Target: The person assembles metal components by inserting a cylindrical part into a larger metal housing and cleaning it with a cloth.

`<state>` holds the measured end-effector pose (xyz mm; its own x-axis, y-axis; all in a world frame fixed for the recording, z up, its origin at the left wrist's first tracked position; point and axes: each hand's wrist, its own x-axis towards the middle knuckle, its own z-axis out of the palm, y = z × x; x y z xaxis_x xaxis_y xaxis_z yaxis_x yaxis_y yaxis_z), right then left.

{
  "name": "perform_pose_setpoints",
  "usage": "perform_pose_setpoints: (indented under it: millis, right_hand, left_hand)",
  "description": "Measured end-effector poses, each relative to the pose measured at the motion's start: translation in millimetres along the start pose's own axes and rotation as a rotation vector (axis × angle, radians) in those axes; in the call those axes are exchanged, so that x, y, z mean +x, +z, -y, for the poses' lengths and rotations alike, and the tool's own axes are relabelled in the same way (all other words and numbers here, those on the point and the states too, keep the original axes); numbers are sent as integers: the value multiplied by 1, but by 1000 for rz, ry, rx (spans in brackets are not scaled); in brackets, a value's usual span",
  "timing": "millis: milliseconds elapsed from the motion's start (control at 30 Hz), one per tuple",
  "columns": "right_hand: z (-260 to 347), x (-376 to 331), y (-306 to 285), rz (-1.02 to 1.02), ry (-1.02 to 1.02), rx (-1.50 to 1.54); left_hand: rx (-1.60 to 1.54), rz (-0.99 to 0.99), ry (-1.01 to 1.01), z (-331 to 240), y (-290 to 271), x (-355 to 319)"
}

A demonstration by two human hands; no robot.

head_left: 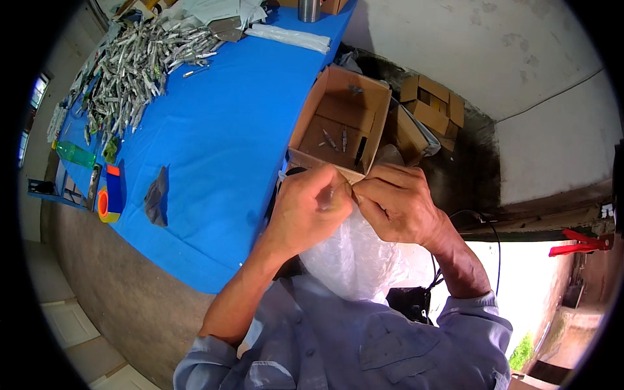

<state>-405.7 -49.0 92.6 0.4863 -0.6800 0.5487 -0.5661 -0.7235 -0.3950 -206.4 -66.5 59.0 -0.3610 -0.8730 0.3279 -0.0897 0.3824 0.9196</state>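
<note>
Directly below my two hands hangs a clear, crumpled plastic bag [351, 257], bulging toward my lap. My left hand [311, 207] is closed, with thumb and forefinger pinched at the bag's gathered top. Against it, tip to tip, my right hand [396, 203] is closed in a pinch too. The small bit between the fingertips is mostly hidden. Just beyond my hands stands an open cardboard box [312, 123] with a few slim pen-like pieces [344, 138] on its bottom.
A blue-covered table [208, 156] lies to my left, with a big heap of slim silvery pieces [140, 65]. On it are a grey cloth [156, 197], an orange tape roll [104, 203] and a green bottle [75, 154]. Another box [429, 110] stands far right by the wall.
</note>
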Motion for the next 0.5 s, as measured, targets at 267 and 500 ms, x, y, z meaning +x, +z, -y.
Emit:
perform_pose_setpoints:
  millis: [267, 500]
  right_hand:
    - [15, -9, 0, -261, -72, -50]
    - [-2, -12, -14, -329, 110, -87]
  left_hand:
    - [-126, -117, -95, 16, -2, -3]
    - [-47, -141, -187, 18, -38, -16]
